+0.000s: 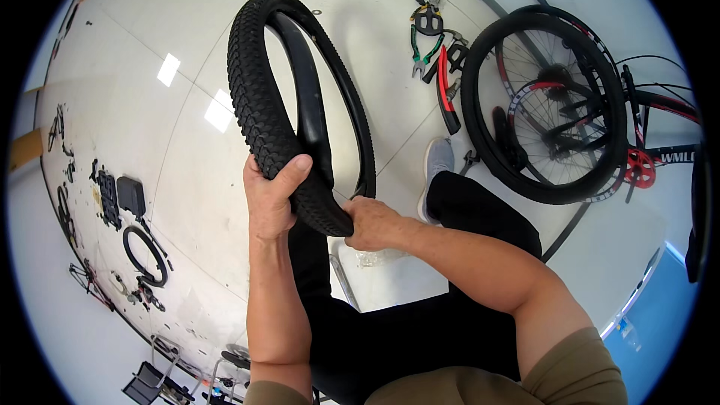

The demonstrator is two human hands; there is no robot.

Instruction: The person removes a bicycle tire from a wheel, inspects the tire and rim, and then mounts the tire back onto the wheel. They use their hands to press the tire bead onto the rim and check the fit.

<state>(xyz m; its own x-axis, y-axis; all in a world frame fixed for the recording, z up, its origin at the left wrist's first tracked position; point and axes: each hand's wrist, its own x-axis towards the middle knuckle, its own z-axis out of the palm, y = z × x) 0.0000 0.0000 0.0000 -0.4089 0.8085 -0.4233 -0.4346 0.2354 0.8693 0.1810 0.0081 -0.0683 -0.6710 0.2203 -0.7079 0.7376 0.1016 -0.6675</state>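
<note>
A black knobby bicycle tyre (253, 82) stands tilted in front of me, raised between my two hands. Inside its loop a smooth black inner tube (310, 97) shows, running down to the near side of the tyre. My left hand (271, 193) is closed round the tyre's near left part, its thumb lying across the tread. At the nearest bend, my right hand (373, 223) has its fingers closed on the tyre's edge. The right fingertips are partly hidden, and I cannot tell whether they also pinch the tube.
Green-handled pliers (426, 52), a pedal (429, 24) and a red-and-black tool (445, 90) lie on the tiled floor ahead right. A bicycle wheel (471, 105) leans by a bicycle frame (664, 105) at right. My shoe (439, 172) is near them. A small tyre (135, 259) lies left.
</note>
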